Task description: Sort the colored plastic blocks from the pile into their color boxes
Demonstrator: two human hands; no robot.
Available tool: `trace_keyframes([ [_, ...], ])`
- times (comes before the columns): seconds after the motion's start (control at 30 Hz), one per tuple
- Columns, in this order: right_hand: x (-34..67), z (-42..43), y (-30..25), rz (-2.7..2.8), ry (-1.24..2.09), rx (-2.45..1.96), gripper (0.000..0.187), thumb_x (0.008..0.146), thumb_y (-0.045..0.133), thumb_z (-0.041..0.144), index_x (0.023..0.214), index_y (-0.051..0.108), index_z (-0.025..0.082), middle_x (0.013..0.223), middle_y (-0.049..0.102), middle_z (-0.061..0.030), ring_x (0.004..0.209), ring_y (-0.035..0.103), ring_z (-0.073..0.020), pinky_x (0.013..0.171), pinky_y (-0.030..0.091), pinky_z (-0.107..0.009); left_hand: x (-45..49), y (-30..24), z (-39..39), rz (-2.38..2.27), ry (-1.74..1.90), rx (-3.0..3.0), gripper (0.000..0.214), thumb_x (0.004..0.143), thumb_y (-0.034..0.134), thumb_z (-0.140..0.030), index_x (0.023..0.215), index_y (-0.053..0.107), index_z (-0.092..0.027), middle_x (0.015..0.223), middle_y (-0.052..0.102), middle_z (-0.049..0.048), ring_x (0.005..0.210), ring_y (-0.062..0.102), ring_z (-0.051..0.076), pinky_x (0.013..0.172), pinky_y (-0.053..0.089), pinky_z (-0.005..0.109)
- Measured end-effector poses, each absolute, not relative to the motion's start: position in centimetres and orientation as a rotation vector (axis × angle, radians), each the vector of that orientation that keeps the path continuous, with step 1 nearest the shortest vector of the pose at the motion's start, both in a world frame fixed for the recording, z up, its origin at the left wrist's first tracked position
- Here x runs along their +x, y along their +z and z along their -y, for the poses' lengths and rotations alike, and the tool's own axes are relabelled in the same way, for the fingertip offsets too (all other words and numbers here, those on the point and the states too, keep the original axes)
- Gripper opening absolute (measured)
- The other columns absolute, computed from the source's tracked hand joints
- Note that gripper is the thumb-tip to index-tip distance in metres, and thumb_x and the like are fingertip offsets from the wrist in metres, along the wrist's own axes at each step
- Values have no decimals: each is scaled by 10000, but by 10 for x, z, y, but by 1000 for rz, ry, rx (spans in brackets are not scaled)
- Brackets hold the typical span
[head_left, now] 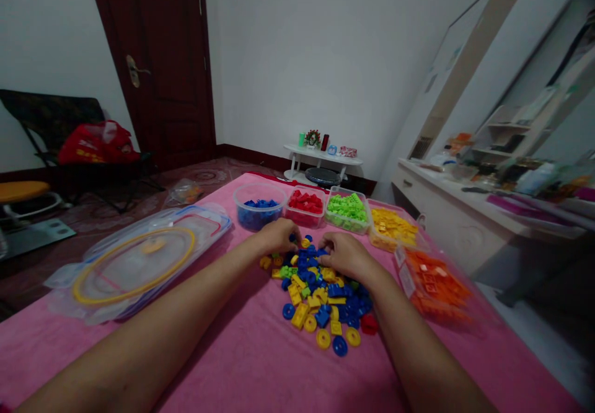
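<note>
A mixed pile of toy building bricks (320, 295), mostly blue and yellow with a few green and red, lies on the pink cloth (251, 351). My left hand (279, 234) is at the pile's far left edge, its fingers closed around a small blue piece (292, 237). On the pile's far right side, my right hand (344, 253) has its fingertips pinched at a blue brick (320, 253). Blue and yellow wheel-shaped pieces lie at the near edge, among them a blue wheel (340, 346).
Behind the pile stand clear containers of blue bricks (260, 214), red bricks (305, 202), green bricks (347, 207) and yellow bricks (393, 227). A container of orange bricks (432, 286) is at the right. Stacked clear lids (139, 264) lie at the left. A white dresser (446, 196) stands beyond the table's right side.
</note>
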State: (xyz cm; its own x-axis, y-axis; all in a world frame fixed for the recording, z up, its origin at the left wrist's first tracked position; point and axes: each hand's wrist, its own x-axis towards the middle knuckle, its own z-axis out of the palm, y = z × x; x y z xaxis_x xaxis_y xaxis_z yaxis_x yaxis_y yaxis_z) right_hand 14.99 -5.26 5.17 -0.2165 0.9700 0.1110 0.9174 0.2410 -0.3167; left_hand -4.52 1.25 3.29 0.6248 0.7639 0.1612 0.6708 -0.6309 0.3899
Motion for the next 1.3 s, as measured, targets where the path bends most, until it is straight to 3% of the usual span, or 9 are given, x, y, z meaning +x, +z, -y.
trace_keyframes([
  [0.23,145,44,40,2156,207,-1539,402,665,552,66,1030,663,192,1009,677,-43,863,591,-163,762,421,-253,-48,42,-10,-1213,347,2568,294,601,651,-158,880,739,-193,845,723,44,747,625,153,652,437,199],
  [0.33,140,41,30,2160,230,-1442,412,707,553,88,1087,657,211,1081,668,-45,939,594,-175,837,423,-275,-51,49,-10,-1276,400,2561,326,594,672,-214,913,733,-190,859,715,50,754,611,157,667,434,209],
  [0.47,135,43,24,2205,258,-1412,418,708,599,133,1107,655,245,1055,686,-33,908,616,-186,817,437,-286,-49,59,-9,-1254,502,2382,321,597,654,-228,899,721,-140,761,690,40,645,575,132,566,407,208],
  [0.7,142,46,51,1971,165,-1450,316,747,566,202,1043,677,201,906,704,-38,723,608,-163,696,446,-270,-31,58,-4,-986,734,1418,250,671,603,-192,908,663,-139,711,634,4,544,514,69,492,415,166],
  [0.8,140,50,65,1828,162,-1370,313,761,558,227,1048,669,169,886,700,-46,677,595,-148,663,451,-256,-25,55,-3,-795,619,964,256,731,595,-281,940,620,-134,742,640,42,575,566,90,482,438,164],
  [0.97,127,56,67,1892,186,-1299,378,759,593,255,1131,637,198,980,693,-51,758,611,-158,718,455,-267,-22,53,4,-537,470,719,470,820,476,-541,944,572,-98,668,591,60,566,591,125,410,422,154],
  [1.17,135,56,71,1751,53,-1275,293,802,561,346,1011,680,179,930,699,-66,714,611,-158,680,458,-265,-20,70,9,-608,572,755,144,867,496,-223,923,568,-112,716,595,47,478,493,43,331,269,77],
  [1.3,150,54,78,1710,-10,-1333,236,795,550,329,886,709,179,836,706,-54,662,600,-157,641,448,-266,-36,93,-1,-715,933,949,143,863,476,-197,884,576,-97,743,602,54,459,438,19,346,245,91],
])
